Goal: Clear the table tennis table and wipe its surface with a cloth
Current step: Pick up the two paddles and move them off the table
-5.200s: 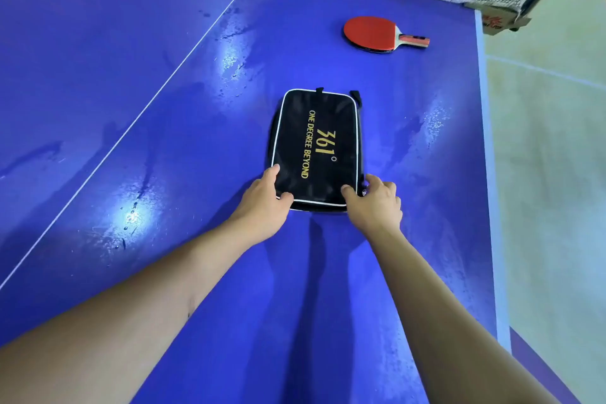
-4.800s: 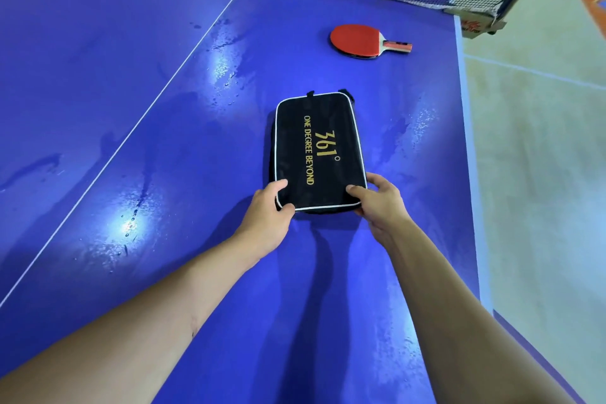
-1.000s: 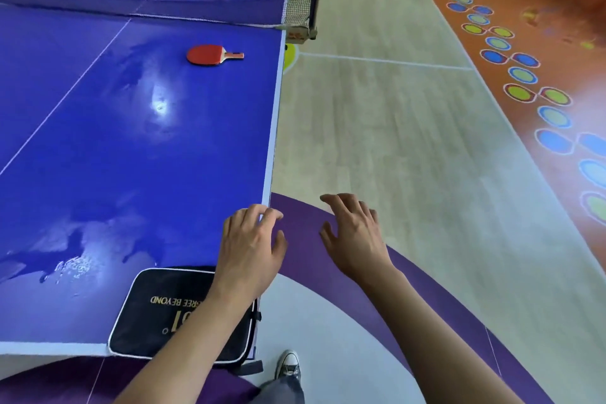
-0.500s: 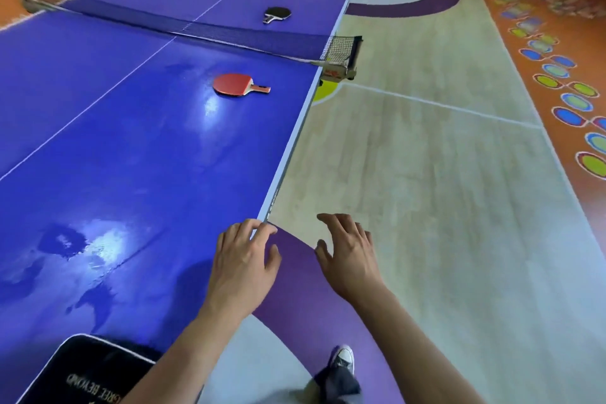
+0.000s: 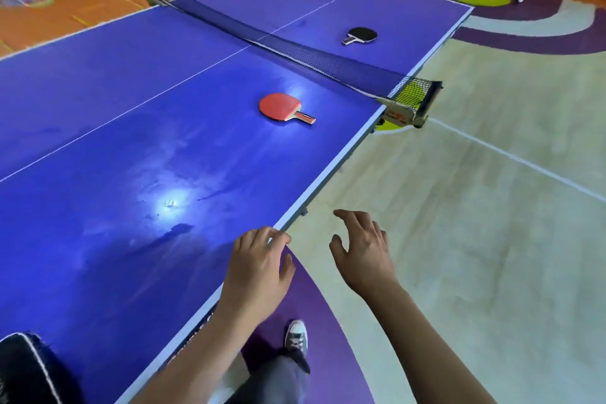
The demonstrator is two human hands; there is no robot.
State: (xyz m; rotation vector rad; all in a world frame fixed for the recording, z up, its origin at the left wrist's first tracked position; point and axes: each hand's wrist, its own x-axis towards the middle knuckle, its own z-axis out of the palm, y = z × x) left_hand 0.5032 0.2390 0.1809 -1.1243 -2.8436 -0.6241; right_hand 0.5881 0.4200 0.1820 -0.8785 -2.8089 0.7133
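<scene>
Over the table (image 5: 210, 174) edge, left hand (image 5: 259, 272) loose, empty; right hand (image 5: 364, 256) likewise, over floor (image 5: 475, 239).

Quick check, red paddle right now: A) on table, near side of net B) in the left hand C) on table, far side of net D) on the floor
A: the red paddle lies flat on the table on the person's side of the net; only the black paddle is beyond it.

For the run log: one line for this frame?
left hand: open, over table edge | right hand: open, off table | red paddle: near side of net | black paddle: far side | case: on table
</scene>
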